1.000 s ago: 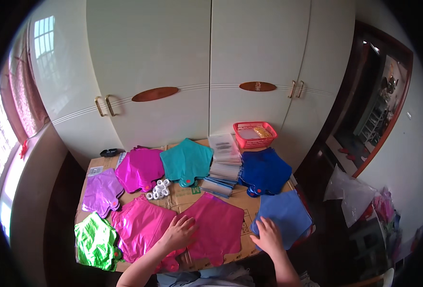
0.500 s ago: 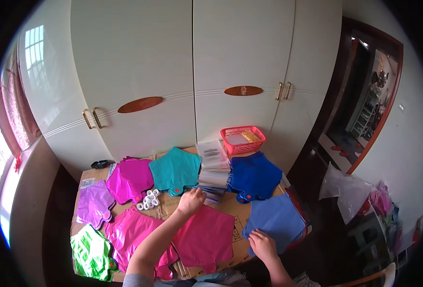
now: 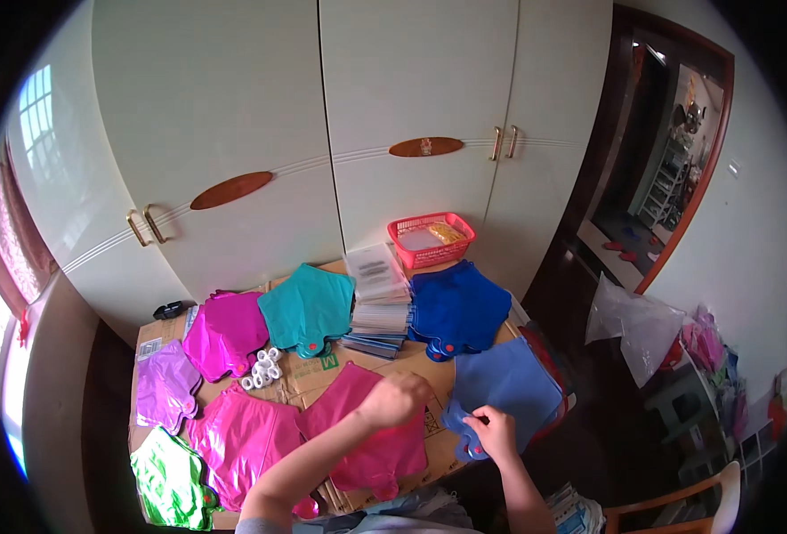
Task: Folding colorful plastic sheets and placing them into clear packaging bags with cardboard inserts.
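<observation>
My left hand [image 3: 398, 400] hovers over a flat pink star-shaped foil balloon [image 3: 349, 445], fingers curled closed. Whatever it may hold is hidden and blurred. My right hand [image 3: 493, 433] pinches the near left edge of a stack of flat light-blue foil balloons [image 3: 518, 383], close to their necks and a red dot. Beyond my left hand lies a row of thin packets or cards [image 3: 381, 318], with a clear plastic sleeve [image 3: 377, 270] behind it. A dark-blue balloon stack [image 3: 458, 307] lies just past the light-blue one.
More flat balloons lie leftward: teal [image 3: 307, 307], magenta [image 3: 226, 329], purple [image 3: 165, 378], shiny pink [image 3: 242, 436] and green [image 3: 171, 476]. White tape rolls [image 3: 262, 369] sit among them. A red basket [image 3: 431, 240] stands against the cupboard [image 3: 411, 80]. A chair [image 3: 727, 489] is at right.
My left hand has drawn back from the packet row toward me and rightward, over the pink balloon. My right hand has closed on the light-blue edge, whose necks now show. The view has shifted slightly.
</observation>
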Motion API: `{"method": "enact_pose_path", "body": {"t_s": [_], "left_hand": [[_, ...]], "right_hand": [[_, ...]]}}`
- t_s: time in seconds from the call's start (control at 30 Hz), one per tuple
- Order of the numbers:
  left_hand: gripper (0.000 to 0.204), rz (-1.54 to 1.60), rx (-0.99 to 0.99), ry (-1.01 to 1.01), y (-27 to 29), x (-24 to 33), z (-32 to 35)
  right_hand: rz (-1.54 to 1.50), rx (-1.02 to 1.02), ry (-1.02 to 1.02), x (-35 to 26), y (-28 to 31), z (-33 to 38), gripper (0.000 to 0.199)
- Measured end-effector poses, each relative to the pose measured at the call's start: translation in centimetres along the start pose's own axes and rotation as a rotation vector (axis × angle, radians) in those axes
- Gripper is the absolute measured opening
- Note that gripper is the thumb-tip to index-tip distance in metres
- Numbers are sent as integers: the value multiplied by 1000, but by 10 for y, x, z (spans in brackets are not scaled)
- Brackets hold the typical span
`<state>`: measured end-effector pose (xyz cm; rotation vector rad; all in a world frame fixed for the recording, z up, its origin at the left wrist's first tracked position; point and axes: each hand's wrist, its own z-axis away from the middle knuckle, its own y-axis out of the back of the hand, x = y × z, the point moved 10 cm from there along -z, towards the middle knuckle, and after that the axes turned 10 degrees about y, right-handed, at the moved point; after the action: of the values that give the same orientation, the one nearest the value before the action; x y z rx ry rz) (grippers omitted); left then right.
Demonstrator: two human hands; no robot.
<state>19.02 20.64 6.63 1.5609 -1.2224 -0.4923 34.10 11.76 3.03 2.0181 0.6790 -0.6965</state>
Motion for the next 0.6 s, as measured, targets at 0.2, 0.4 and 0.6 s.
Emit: {"method": "enact_pose_path", "body": {"t_s": [0.2,0.4,0.6], "left_hand": [[30,47,-104,-179,-39,52,1],[30,-66,-165,-160,-45,58,0],[31,-81,-202,-127,-50,60,-1]], "right_hand": [[-354,56,-255,43,-4,7,9],[-1099,519,-745,114,39,27,24],[-1049,683,-447,193,186,10,45]]}}
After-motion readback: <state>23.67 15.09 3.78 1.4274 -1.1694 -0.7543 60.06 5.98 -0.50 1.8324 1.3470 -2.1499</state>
